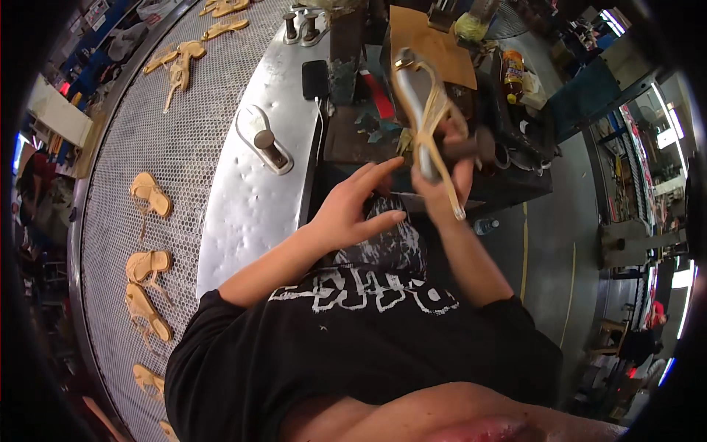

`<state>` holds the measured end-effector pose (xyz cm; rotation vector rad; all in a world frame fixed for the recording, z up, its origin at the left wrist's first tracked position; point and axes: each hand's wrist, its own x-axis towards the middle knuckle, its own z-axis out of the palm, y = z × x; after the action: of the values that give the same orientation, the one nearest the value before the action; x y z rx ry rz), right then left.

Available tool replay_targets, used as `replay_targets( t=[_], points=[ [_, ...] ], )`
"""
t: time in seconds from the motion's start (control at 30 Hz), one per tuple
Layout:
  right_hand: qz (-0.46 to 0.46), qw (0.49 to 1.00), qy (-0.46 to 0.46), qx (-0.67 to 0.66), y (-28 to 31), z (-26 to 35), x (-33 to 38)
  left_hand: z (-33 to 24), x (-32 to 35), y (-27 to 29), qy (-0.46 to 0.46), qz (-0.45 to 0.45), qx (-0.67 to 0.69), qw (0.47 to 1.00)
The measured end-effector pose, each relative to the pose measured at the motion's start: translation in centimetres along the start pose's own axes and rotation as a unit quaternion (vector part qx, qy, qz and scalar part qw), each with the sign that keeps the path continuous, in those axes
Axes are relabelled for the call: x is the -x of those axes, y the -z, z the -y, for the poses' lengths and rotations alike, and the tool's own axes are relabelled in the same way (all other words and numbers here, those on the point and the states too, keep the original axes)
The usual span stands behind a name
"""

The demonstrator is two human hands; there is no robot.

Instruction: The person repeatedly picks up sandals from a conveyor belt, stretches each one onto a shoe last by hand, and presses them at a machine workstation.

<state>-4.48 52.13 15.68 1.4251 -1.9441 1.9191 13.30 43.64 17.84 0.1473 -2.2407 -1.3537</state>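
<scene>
My right hand (445,184) grips a silver sandal (418,103) with tan straps, held upright with its sole toward me, above a dark workbench (353,140). My left hand (353,210) is just to the left of it, fingers spread and reaching toward the sandal's lower end, holding nothing. Thin tan straps hang down past my right palm.
A curved metal mesh conveyor (147,191) on the left carries several tan sandals (151,195). On its smooth steel rim stands a metal post fixture (266,141). A black phone (315,79), a cardboard sheet (434,44) and a bottle (513,74) lie on the bench.
</scene>
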Motion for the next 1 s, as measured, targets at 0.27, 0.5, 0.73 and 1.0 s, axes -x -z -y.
replay_targets(
  t=[0.27,0.5,0.73,1.0],
  points=[
    [0.014,0.941,-0.007,0.338,0.7,-17.7,-15.1,2.4,6.1,8.4,-0.043,-0.168,-0.098,0.98],
    [-0.007,0.985,0.03,0.169,1.4,-17.0,-17.0,9.8,20.4,28.1,0.334,0.083,-0.531,0.774],
    [0.05,0.977,-0.023,0.207,1.6,-14.7,-18.5,15.2,22.2,33.0,0.206,0.168,-0.605,0.751],
    [0.053,0.942,-0.008,0.332,0.9,-14.4,-18.8,10.3,14.1,35.8,0.11,-0.138,-0.423,0.889]
  ],
)
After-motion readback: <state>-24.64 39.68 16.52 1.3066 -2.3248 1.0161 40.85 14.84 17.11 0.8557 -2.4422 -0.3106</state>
